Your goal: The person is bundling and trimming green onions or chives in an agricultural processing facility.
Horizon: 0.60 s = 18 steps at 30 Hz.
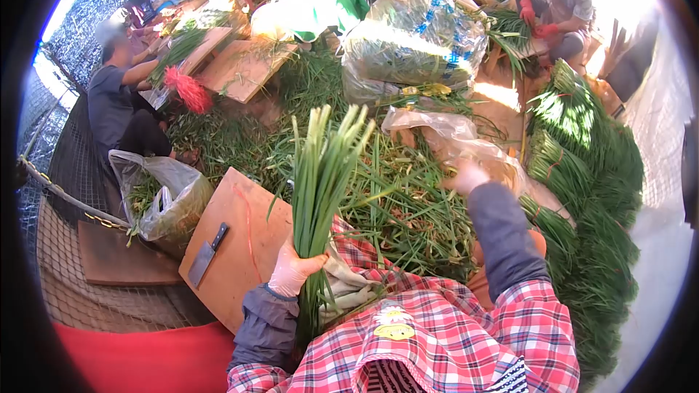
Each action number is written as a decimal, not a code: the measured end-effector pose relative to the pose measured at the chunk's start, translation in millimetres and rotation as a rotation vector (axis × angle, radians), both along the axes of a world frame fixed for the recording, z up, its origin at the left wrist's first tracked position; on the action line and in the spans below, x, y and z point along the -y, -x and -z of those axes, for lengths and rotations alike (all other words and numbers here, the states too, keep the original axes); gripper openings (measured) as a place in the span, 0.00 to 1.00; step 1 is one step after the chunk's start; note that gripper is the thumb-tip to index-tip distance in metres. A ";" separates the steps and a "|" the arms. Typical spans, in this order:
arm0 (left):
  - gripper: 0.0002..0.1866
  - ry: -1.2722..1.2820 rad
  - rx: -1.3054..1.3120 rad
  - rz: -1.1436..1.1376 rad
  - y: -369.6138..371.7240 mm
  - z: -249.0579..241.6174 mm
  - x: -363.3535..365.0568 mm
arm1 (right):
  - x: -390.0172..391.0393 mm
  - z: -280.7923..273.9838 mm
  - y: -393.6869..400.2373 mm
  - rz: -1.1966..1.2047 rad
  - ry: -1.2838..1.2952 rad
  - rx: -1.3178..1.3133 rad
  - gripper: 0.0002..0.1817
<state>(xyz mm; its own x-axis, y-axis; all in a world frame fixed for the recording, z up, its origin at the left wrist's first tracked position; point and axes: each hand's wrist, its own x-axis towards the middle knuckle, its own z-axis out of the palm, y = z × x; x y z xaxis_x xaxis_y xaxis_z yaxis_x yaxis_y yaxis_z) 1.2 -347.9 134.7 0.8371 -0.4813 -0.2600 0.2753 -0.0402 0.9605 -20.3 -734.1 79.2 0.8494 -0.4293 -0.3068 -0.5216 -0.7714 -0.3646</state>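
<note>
My left hand point(293, 271), in a thin clear glove, is wrapped round an upright bunch of garlic chives point(319, 193), pale cut ends up and green leaves hanging down by my apron. My right hand point(470, 177) is stretched out to the right, smeared by motion, over the edge of a clear plastic sheet point(491, 156) beside the heap of loose chive leaves point(408, 211). Whether it holds anything cannot be made out. To the left of the bunch a cleaver point(207, 255) lies on a tilted wooden board point(244, 211).
Tied chive bundles point(590, 225) are stacked along the right. A plastic bag point(164, 196) of greens stands at left, near a person point(124, 94) with red string point(189, 89). Another person in red gloves point(546, 29) sits at upper right, near a large filled plastic bag point(415, 44).
</note>
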 end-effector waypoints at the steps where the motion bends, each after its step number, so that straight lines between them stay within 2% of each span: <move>1: 0.24 0.004 0.056 -0.024 -2.7 -2.5 3.7 | -13.9 17.3 6.0 -0.140 -0.053 -0.055 0.45; 2: 0.27 0.010 0.098 -0.012 -6.4 -5.2 11.2 | -23.4 55.9 7.0 -0.120 -0.648 0.043 0.52; 4: 0.31 0.003 0.163 0.013 -9.9 -11.4 26.7 | -77.9 24.9 13.2 -0.077 -1.709 0.174 0.56; 6: 0.40 -0.005 0.347 -0.020 -11.3 -1.5 52.8 | -117.8 24.1 -3.5 -0.253 -2.077 0.437 0.53; 8: 0.42 -0.529 0.741 0.010 -14.1 -7.2 74.3 | -133.1 12.4 -24.1 -0.281 -2.112 0.638 0.48; 9: 0.45 -0.673 0.711 0.066 -12.9 -10.6 88.7 | -134.8 6.3 -31.3 -0.296 -2.120 0.736 0.45; 10: 0.48 -0.817 0.677 0.121 -10.0 -12.9 102.3 | -134.8 -1.2 -34.0 -0.184 -2.063 0.753 0.44; 12: 0.51 -0.859 0.854 0.105 -8.3 2.4 119.5 | -134.5 -14.4 -32.8 0.046 -1.941 0.785 0.43; 13: 0.52 -0.854 0.837 0.129 -6.5 6.1 126.3 | -129.9 -10.6 -34.2 0.131 -1.967 0.778 0.37; 16: 0.53 -0.688 0.868 0.225 9.7 3.2 132.7 | -111.2 -5.5 -24.8 0.214 -1.979 0.791 0.34; 18: 0.48 -0.408 0.776 0.364 14.6 -6.5 128.6 | -91.1 -10.0 -20.2 0.180 -2.001 0.701 0.33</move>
